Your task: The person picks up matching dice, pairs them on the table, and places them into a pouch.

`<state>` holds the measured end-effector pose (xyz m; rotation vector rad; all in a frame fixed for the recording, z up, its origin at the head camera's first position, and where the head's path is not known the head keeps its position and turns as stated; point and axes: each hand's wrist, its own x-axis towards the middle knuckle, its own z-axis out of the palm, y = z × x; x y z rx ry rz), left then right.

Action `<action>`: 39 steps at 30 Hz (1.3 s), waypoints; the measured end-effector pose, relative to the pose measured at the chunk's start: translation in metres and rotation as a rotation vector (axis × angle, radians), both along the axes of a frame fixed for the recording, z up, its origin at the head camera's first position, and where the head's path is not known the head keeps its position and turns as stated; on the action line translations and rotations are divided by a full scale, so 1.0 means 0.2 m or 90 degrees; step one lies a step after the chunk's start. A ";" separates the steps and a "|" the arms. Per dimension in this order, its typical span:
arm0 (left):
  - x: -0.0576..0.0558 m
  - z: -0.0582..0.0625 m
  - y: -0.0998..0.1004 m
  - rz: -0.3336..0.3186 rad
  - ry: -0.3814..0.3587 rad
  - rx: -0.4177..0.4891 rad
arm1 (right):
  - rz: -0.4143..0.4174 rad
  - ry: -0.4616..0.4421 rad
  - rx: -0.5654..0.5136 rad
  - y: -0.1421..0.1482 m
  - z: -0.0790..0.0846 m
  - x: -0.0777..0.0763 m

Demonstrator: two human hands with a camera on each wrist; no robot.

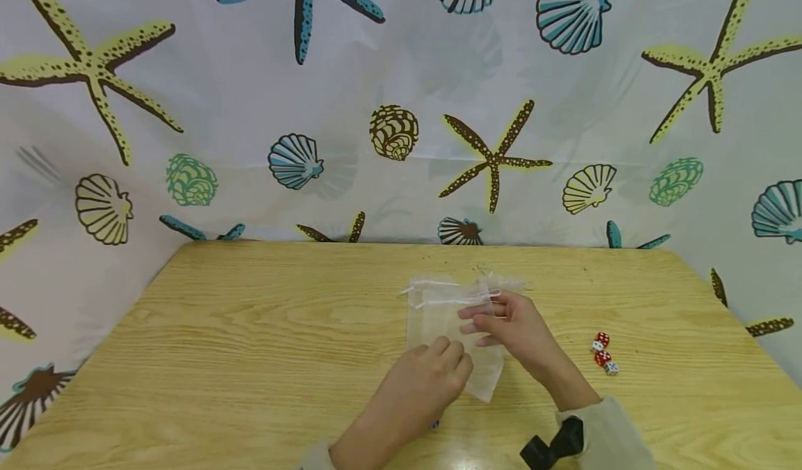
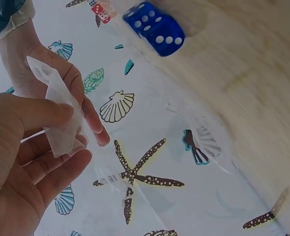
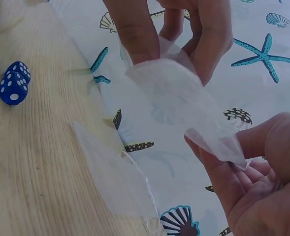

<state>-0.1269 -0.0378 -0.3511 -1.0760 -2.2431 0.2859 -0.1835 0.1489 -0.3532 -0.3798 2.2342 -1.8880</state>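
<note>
A small sheer white drawstring bag (image 1: 486,381) is held up between both hands over the table. My left hand (image 1: 432,372) pinches one edge, its thumb and fingertips on the fabric in the left wrist view. The right hand (image 1: 523,327) holds the opposite end, which runs between the thumb and fingers in the right wrist view. Another sheer bag (image 3: 120,182) with a white cord lies on the table beyond. Two blue dice (image 3: 14,86) with white dots sit near the hands, mostly hidden by the left hand in the head view.
Red and white dice (image 1: 603,353) lie in a small group right of the right hand. The wood table (image 1: 250,331) ends at a white cloth (image 1: 351,198) printed with shells and starfish, standing at the back and sides. More crumpled sheer material (image 1: 507,282) lies behind the right hand.
</note>
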 end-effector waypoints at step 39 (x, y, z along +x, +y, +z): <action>-0.23 -0.05 -0.21 0.068 -0.702 0.726 | -0.010 0.009 -0.010 0.00 0.06 0.03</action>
